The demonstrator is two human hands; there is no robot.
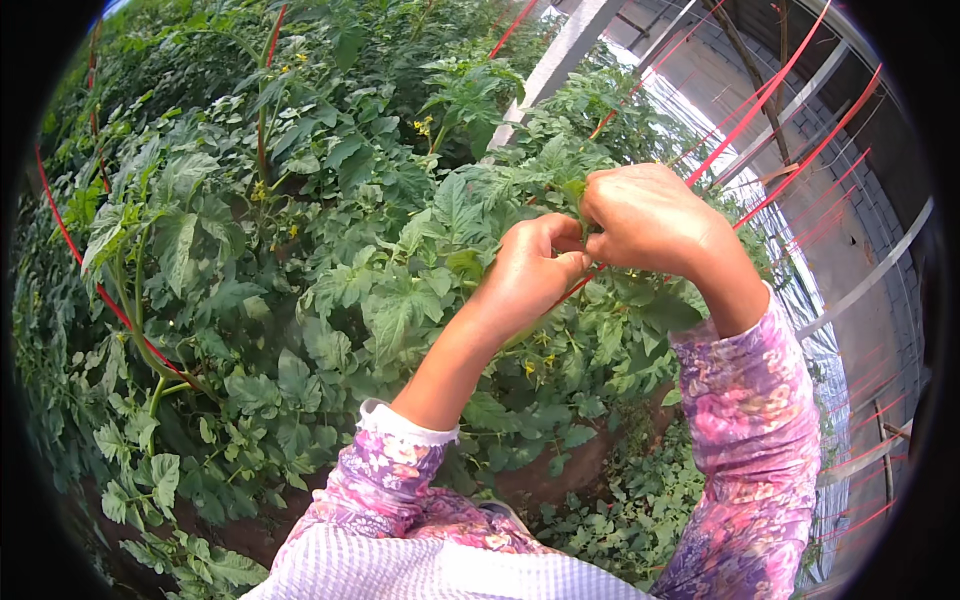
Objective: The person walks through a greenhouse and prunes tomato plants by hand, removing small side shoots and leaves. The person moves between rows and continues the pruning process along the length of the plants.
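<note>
My left hand (pixel 529 274) and my right hand (pixel 652 217) meet at a leafy tomato shoot (pixel 576 189), thumbs and fingertips pinched together around it. Green tip leaves stick up just beyond the knuckles. A red plastic twine (pixel 576 288) runs slantwise under the fingers; whether the fingertips also grip it is hidden. Upward to the right, a red strip (pixel 720 146) stretches taut from behind my right hand. Broad tomato leaves (pixel 401 307) lie beside my left wrist, and small yellow flowers (pixel 530 367) hang below the hands.
Dense tomato plants fill the left, one thick stem (pixel 142 341) leaning along another red twine (pixel 64 225). A pale post (pixel 551 71) rises behind the foliage. At right, silvery film (pixel 832 420) borders a walkway (pixel 832 255) beside a block wall (pixel 874 184). Bare soil (pixel 562 472) shows below.
</note>
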